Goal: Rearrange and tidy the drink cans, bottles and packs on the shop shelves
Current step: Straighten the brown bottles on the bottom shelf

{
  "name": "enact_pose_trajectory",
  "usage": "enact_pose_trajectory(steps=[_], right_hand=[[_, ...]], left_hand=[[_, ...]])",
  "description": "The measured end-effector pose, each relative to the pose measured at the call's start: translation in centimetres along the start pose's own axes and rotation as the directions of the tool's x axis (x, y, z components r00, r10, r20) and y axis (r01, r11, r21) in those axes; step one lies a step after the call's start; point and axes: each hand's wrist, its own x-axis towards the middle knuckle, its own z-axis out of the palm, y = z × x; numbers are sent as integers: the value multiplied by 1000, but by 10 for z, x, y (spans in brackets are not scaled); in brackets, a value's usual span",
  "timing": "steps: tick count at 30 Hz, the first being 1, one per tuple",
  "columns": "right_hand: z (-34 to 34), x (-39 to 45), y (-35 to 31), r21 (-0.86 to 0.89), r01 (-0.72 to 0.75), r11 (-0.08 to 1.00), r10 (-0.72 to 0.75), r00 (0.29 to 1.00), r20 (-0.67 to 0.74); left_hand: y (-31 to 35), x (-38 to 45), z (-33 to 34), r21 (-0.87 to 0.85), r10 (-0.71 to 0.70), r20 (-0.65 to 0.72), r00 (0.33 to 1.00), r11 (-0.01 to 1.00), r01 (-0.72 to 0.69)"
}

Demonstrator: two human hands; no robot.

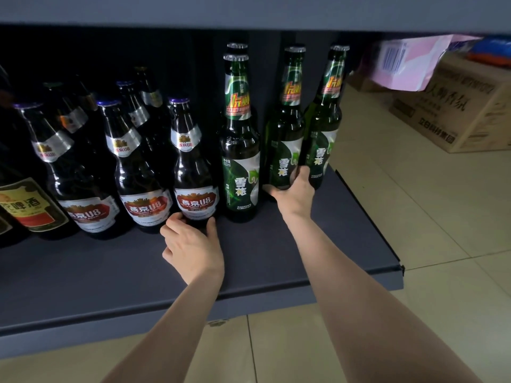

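On the dark grey shelf point(110, 272) stand rows of beer bottles. My left hand point(193, 247) grips the base of a dark brown bottle with a red and white label point(192, 167). My right hand point(294, 193) grips the bottom of a green bottle point(284, 134), which leans slightly. A second green bottle point(322, 128) stands right beside it at the shelf's right end, and a third green bottle point(240, 150) stands between my hands, with one more behind it.
More brown bottles point(138, 172) fill the shelf to the left, several rows deep, with a yellow-labelled bottle point(25, 205) at the far left. The upper shelf's underside point(249, 12) hangs low overhead. A cardboard box point(453, 111) sits on the tiled floor at the right.
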Motion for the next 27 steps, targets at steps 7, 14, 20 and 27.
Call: enact_pose_trajectory(steps=[7,14,20,27], right_hand=[[23,7,0,4,3,1000,-3,994,-106],[34,15,4,-28,15,1000,-18,995,-103],[27,2,15,-123,-59,991,37,984,-172],[28,3,13,-121,-92,988,70,983,-171]], left_hand=[[-2,0,1,-2,10,-5,1000,1000,-10],[0,-1,0,-3,17,-10,1000,1000,-17],[-1,0,1,0,12,-19,1000,1000,-12],[1,-1,-1,19,18,-12,1000,1000,-17]])
